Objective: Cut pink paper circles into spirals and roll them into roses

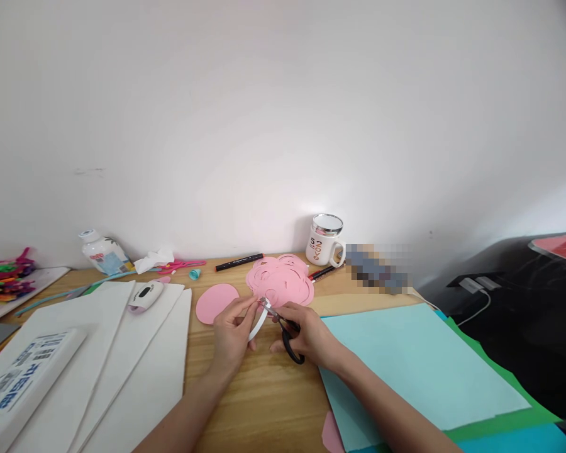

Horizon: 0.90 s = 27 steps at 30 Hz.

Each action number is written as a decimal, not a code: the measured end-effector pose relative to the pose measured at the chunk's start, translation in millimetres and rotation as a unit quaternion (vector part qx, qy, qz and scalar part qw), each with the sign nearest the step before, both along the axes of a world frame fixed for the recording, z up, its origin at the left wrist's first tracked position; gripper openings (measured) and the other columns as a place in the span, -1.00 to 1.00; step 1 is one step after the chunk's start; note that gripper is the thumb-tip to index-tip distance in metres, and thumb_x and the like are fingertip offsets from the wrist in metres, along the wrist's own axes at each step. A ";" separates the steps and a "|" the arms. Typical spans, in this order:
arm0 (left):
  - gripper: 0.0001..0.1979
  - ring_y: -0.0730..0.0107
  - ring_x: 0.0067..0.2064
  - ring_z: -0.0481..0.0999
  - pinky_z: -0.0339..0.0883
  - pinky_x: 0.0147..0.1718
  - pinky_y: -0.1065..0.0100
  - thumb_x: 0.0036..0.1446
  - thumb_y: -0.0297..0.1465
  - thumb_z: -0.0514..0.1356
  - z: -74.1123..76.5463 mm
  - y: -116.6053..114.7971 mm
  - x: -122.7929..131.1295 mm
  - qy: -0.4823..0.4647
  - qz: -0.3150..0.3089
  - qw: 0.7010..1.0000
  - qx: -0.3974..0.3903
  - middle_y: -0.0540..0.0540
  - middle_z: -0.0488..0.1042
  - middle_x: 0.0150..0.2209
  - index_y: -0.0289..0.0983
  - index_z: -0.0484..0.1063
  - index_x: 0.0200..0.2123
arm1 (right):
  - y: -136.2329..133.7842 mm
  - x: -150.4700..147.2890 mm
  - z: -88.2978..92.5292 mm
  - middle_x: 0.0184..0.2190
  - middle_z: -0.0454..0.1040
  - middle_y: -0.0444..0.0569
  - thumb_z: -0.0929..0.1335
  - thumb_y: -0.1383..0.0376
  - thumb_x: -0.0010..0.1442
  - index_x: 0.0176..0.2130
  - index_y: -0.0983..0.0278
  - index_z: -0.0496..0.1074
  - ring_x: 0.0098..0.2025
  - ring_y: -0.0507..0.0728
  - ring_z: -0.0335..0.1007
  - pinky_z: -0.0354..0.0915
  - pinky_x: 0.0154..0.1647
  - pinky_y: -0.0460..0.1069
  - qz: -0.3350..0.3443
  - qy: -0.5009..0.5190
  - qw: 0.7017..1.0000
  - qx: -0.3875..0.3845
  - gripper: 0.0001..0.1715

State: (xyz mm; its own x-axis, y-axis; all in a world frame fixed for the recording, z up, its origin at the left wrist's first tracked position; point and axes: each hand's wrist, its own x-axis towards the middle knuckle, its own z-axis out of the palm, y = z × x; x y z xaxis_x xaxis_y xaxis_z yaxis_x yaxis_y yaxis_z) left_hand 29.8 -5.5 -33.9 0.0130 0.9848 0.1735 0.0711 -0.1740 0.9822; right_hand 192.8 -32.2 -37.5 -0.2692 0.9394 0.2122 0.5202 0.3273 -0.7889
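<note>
My left hand (pixel 236 327) pinches a narrow white strip (pixel 258 324) that curves down past the fingers; it looks like paper or tape. In my right hand (pixel 309 333) is a pair of black-handled scissors (pixel 290 349), thumb and fingers around the loops. The scissor blades meet the strip's upper end near my left fingertips; whether they are fully closed is too small to tell. Just beyond both hands lies a heap of pink paper cutouts (pixel 287 283) with ring and round shapes. A pink paper oval (pixel 217 303) rests on the wooden table (pixel 259 402) beside my left hand.
Light-blue paper sheets (pixel 419 365) lie at right over green ones. White sheets (pixel 117 365) on the left carry a white box (pixel 28 384) and a small white device (pixel 146 296). Along the wall stand a mug (pixel 323 242), a black marker (pixel 239 262), pink scissors (pixel 183 265) and a bottle (pixel 104 253).
</note>
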 end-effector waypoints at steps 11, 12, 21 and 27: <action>-0.73 0.67 -0.80 0.29 0.09 -0.95 0.56 -0.04 -0.22 0.23 0.4 0.3 -0.8 0.009 -0.020 1.000 -0.008 -0.12 0.53 -0.24 -0.28 0.56 -0.34 | 2.2 4.7 0.7 -0.58 0.15 -0.22 0.50 0.11 -0.14 -0.42 0.29 0.47 -0.53 0.00 0.06 0.02 -0.53 -0.12 0.009 -0.017 1.000 -0.005 -0.66; -0.73 0.67 -0.80 0.29 0.09 -0.95 0.57 -0.04 -0.22 0.23 0.2 0.3 -0.9 0.010 -0.021 1.000 -0.009 -0.12 0.53 -0.24 -0.28 0.56 -0.34 | 2.6 5.3 0.4 -0.59 0.15 -0.22 0.50 0.10 -0.14 -0.42 0.29 0.48 -0.53 0.00 0.05 0.01 -0.54 -0.12 0.012 -0.016 1.000 -0.006 -0.66; -0.71 0.66 -0.80 0.29 0.13 -0.94 0.55 -0.06 -0.20 0.23 1.7 0.6 0.5 0.020 -0.008 1.000 -0.011 -0.13 0.54 -0.23 -0.29 0.56 -0.34 | 7.4 12.4 -5.5 -0.60 0.18 -0.22 0.48 0.18 -0.07 -0.29 0.27 0.55 -0.53 -0.01 0.11 0.05 -0.52 -0.14 0.015 -0.015 1.000 0.008 -0.69; -0.73 0.65 -0.80 0.30 0.11 -0.94 0.56 -0.04 -0.22 0.23 3.6 0.7 1.1 0.026 -0.005 1.000 0.001 -0.12 0.55 -0.26 -0.28 0.57 -0.34 | 6.8 13.3 -4.0 -0.47 0.40 -0.12 0.46 0.31 -0.05 -0.23 0.20 0.55 -0.48 0.03 0.26 0.15 -0.44 -0.11 -0.059 -0.027 0.997 0.049 -0.71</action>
